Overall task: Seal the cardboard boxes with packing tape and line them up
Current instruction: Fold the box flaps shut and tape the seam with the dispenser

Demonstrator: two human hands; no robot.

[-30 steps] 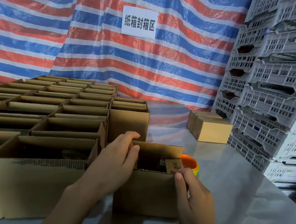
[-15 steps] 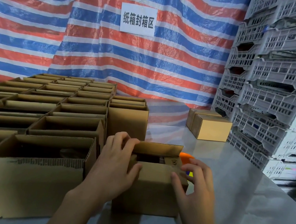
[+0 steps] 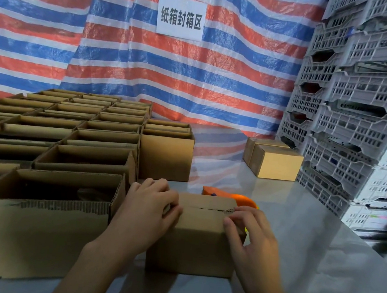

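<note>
Both top flaps, which stood up a second ago, now lie flat on the box (image 3: 193,238) and meet in a seam across its top, and the hands have come down with them onto its upper corners. The left hand (image 3: 148,210) grips the left end of the top, fingers curled over the flap and thumb at the front edge. The right hand (image 3: 252,237) holds the right end, its bent fingertips (image 3: 240,215) on the top near the seam and its thumb against the front face. No tape shows on the seam. The box stands upright on the steel table (image 3: 320,241), close to the front edge and just to the right of the open boxes (image 3: 38,221), whose nearest one has its flaps up and touches or nearly touches the left wrist. Those open boxes fill the left of the table in tight rows running back to the tarp (image 3: 125,57). An orange tape gun (image 3: 230,196) lies on the table just behind the box, partly hidden by it. Two closed boxes (image 3: 275,165) sit one behind the other, well apart at the far right, beside the stacked grey crates (image 3: 357,103). A white sign (image 3: 181,16) with dark characters hangs on the red, white and blue striped tarp.
</note>
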